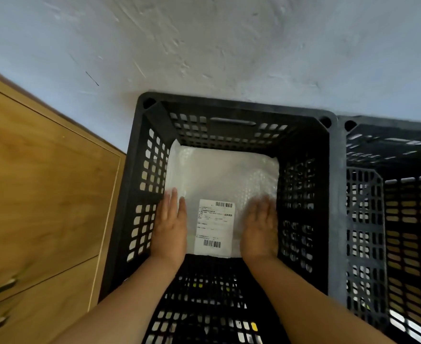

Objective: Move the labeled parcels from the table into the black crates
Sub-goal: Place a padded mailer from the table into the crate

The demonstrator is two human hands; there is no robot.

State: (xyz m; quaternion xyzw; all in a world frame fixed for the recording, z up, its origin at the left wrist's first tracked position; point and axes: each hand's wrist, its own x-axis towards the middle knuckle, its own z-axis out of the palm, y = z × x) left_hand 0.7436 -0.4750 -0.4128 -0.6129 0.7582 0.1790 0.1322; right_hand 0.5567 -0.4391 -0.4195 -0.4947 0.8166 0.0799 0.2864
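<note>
Both my arms reach down into the black crate (231,105), and the white bubble-wrap parcel (219,177) lies flat inside it, pushed toward the far wall and the far-left corner. My left hand (170,227) lies flat on the parcel's left edge, fingers (172,202) straight and pressed together. My right hand (260,229) lies flat on the right edge, fingers likewise extended and close together, not curled round anything. The shipping label (214,225) faces up between my hands. A second black crate (390,155) stands touching on the right, a wooden cabinet (40,194) on the left.
</note>
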